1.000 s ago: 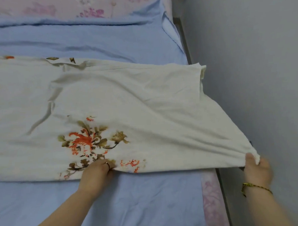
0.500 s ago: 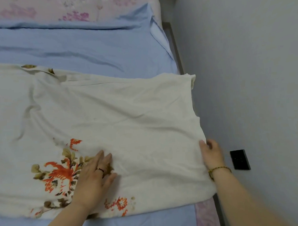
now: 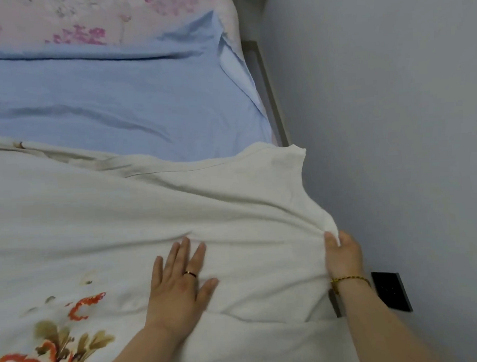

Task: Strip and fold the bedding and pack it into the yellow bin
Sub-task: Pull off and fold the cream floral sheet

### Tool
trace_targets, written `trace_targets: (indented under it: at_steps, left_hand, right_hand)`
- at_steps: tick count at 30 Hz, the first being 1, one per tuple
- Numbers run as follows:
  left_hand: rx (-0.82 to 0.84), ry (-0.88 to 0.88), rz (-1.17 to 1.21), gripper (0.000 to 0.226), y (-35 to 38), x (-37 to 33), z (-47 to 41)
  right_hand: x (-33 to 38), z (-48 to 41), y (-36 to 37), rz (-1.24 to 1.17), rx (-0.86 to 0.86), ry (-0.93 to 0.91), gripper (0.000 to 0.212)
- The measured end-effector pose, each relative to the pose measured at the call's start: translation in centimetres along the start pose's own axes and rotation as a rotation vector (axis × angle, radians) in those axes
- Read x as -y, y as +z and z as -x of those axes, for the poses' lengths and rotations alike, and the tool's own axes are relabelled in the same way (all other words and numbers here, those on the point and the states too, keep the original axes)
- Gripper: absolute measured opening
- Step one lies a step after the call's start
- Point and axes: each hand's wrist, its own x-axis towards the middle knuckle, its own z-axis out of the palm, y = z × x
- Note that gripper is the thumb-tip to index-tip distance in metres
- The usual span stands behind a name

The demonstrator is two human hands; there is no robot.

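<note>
Fingers [image 3: 183, 254] on our left hand [image 3: 179, 290] were straight and spread, pressing flat on the white floral cover [image 3: 124, 227] — they'd slid right, off the orange print, since half a second before. Our right hand [image 3: 343, 255] had gone from resting at the cover's wall-side edge to pinching it taut. So we were smoothing a fold, not packing — no yellow bin in sight. Cover lay over the blue sheet [image 3: 119, 104] on the bed, hard against the grey wall [image 3: 393, 119] with its black socket plate [image 3: 391, 290].

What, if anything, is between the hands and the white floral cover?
Nothing visible: the left hand lies flat on the white floral cover, and the right hand pinches its edge beside the wall.
</note>
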Motion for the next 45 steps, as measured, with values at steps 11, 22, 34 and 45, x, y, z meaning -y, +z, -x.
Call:
trace_targets:
  at_steps: [11, 22, 34, 45]
  left_hand:
    - [-0.234, 0.044, 0.143, 0.058, 1.0, 0.2, -1.4]
    - [-0.063, -0.108, -0.164, 0.081, -2.3, 0.1, -9.5]
    - [-0.019, -0.053, -0.066, 0.076, -0.2, -3.7, -3.4]
    - [0.092, 0.388, 0.044, 0.116, 7.5, -15.2, 12.0]
  right_hand:
    - [12.1, -7.0, 4.1, -0.135, 0.349, -0.017, 0.039]
    - [9.4, -10.2, 4.4, -0.079, 0.167, -0.039, 0.048]
    - [-9.1, 3.6, -2.8, -0.107, 0.739, 0.466, 0.067]
    - [-9.9, 10.3, -10.2, -0.401, 0.292, 0.398, 0.013]
